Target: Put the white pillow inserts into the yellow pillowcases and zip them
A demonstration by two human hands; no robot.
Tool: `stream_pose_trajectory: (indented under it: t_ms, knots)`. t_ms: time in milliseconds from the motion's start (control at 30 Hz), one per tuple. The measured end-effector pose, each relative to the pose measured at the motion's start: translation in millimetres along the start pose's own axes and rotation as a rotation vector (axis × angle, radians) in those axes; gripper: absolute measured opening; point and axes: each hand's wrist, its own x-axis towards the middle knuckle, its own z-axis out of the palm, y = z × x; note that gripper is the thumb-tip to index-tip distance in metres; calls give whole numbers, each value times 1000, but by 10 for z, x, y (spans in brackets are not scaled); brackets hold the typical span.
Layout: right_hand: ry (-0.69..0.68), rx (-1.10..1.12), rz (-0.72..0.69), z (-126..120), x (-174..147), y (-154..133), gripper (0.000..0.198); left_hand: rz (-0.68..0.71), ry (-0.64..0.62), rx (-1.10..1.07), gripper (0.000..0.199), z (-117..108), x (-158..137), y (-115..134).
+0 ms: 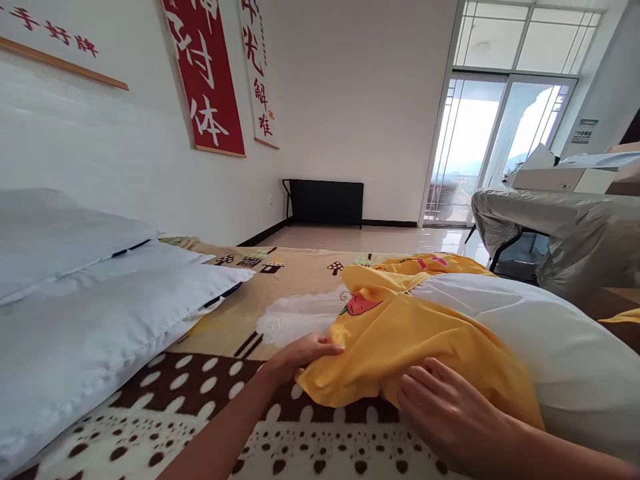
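A yellow pillowcase (420, 333) with a printed carrot lies partly over a plump white pillow (540, 333) on the bed. My left hand (313, 351) pinches the left edge of the yellow cloth between thumb and fingers. Closer to me, my right hand (445, 407) has its fingers curled into the near side of the same cloth; its fingertips are partly hidden. The pillow's right part is bare, and the cloth covers its left end in loose folds.
Several white pillows (125, 320) are stacked along the left wall. A patterned blanket (235, 400) covers the bed. Beyond it stand a black folded panel (327, 202) and a glass door (470, 147). At right, a plastic-covered table (565, 207) carries boxes (555, 179).
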Motion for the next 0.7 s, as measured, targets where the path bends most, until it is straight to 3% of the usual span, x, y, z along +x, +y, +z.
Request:
stream_pose_trajectory:
  t_ms: [200,267,333,467,633,700]
  knots:
    - [198,-187,558,-178,-874,271,15,76,-56,56,29,174,148,-44]
    - [182,-243,782,-224,-1122,424,16,79,-27,54,32,176,134,-8]
    - [108,-154,965,-226,-1283,552,24,85,45,63,34,180,118,62]
    - [-32,394,1083,-176,-1317,658,33,119,179,108,34,190,113,254]
    - [-24,1277,1002,-226,-1117,576,55,169,331,162,31,84,174,554]
    - [-80,1468,957,-255,-1052,580,61,207,387,162,29,29,217,672]
